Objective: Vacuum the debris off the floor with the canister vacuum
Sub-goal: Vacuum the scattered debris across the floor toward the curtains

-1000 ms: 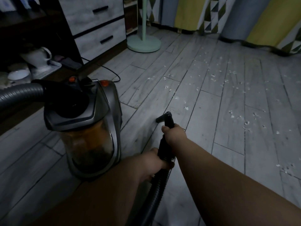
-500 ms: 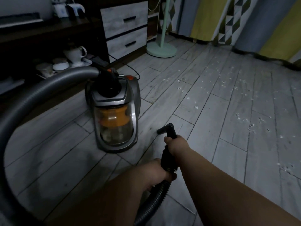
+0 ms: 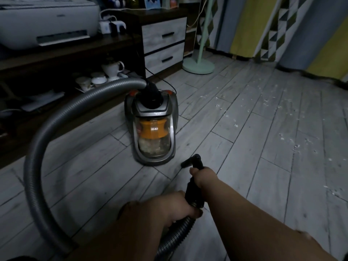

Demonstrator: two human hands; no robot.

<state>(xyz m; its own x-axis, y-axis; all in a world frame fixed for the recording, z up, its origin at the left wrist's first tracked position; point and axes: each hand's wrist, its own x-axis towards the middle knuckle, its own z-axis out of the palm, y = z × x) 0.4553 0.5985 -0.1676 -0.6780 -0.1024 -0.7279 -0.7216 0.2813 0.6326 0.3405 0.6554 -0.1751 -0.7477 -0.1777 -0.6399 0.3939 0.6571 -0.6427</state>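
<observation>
Head cam looks down on a dim room with a pale grey wood-plank floor [image 3: 244, 147] filling most of the frame. White debris [image 3: 282, 119] is scattered over the planks on the right side, thickest in the middle right, with more bits near the right edge. Along the top right hang curtains [image 3: 273, 25] in yellow, grey-blue and a triangle pattern, and a mint green stand [image 3: 198, 65] has its round base on the floor just in front of them. Upper left is a dark shelf unit with a printer [image 3: 47, 19] on top, white cups and a teapot [image 3: 111, 68] on the low shelf, and two grey drawers [image 3: 163, 44] at its right end. The canister vacuum [image 3: 153, 127] sits on the floor in the centre of the frame, clear bin with an orange part facing the camera, and its ribbed grey hose [image 3: 56, 125] arcs out of the top, over to the left and down off the bottom edge. Lower centre, both bare arms reach forward: the right hand [image 3: 203, 176] is wrapped around the black handle [image 3: 194, 162] near its bent tip, and the left hand [image 3: 165, 208] is closed around the handle's lower end, where the hose joins.
</observation>
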